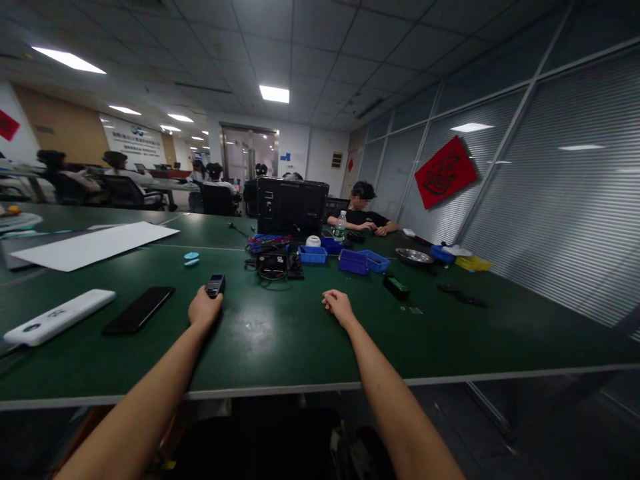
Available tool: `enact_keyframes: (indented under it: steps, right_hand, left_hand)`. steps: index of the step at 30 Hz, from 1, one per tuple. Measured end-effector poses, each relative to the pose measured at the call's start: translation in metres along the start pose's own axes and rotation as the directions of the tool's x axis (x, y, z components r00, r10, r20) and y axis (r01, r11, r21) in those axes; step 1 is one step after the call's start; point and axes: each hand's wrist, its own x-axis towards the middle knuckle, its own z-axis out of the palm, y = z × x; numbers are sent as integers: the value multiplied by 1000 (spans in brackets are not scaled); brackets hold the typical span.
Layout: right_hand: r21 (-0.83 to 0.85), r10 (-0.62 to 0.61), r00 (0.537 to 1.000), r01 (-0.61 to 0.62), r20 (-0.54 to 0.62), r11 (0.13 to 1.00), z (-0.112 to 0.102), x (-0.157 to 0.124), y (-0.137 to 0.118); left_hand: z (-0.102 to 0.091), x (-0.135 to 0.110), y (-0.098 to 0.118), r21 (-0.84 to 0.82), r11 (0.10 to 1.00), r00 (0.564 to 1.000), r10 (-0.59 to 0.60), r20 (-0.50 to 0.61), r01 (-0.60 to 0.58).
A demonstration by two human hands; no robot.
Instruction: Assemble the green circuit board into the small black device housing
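Device (215,285), small and black, lies on the desk (280,347) with its near end held in the left hand (205,308), whose fingers are closed around it. It is left of the desk's middle, back from the near edge. The right hand (339,307) rests on the desk well apart, curled loosely, with nothing seen in it. A phone (139,309) lies just left; blue bins (356,261) stand farther back.
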Motion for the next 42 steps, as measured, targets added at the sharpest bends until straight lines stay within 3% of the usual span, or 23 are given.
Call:
enact_keyframes:
  steps: [7,18,25,34,42]
  right_hand:
    - [4,-3,1000,3,18,1000,-1,-1,-3]
    - [26,15,1000,-15,5,1000,-1,2,-1]
    - [28,15,1000,-16,14,999,-2,4,1]
    - [-77,-9,1000,9,11,997,1,3,0]
    - [-190,-24,1000,26,10,981,4,-1,-5]
  left_hand:
    - [2,4,-5,-69,998,987,-13,-159,2]
    - [5,5,-6,-2,1000,997,13,-69,-13]
    - [11,-8,6,27,996,996,82,-36,-81]
    - [42,-45,45,36,958,958,283,53,-285]
    - [86,-115,112,-36,893,883,449,134,-449]
